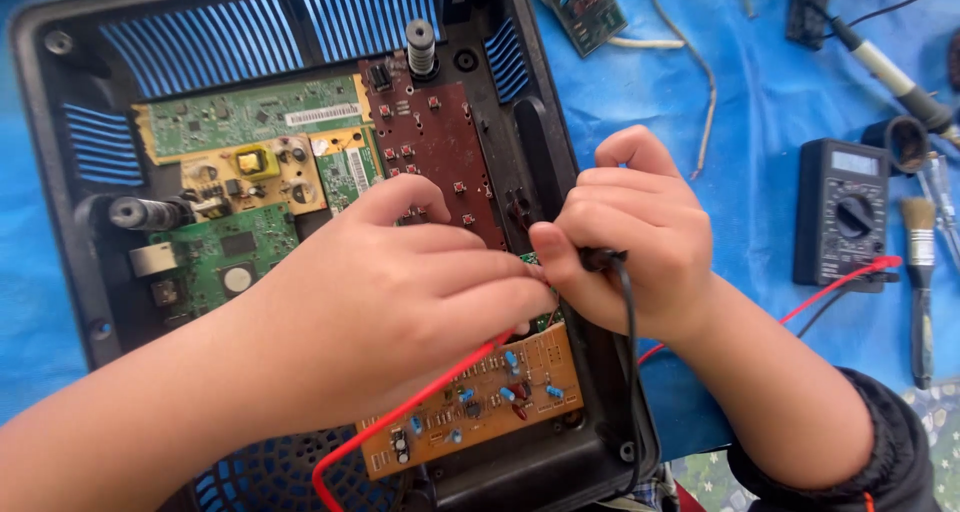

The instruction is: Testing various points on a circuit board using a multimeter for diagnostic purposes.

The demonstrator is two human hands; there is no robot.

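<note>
A black probe (598, 259) is pinched in the right hand (635, 237); a red wire (400, 417) is gripped by the left hand (400, 302), above an orange circuit board (480, 397).

The right hand (630, 237) pinches a black wire (630, 322). A red wire (400, 412) comes out from under the left hand (390, 302). Just below both hands lies an orange board (480, 402) with little blue dots. Above the grip sits a dark red board (440, 152). The cloth (760, 102) around is bright blue.
</note>
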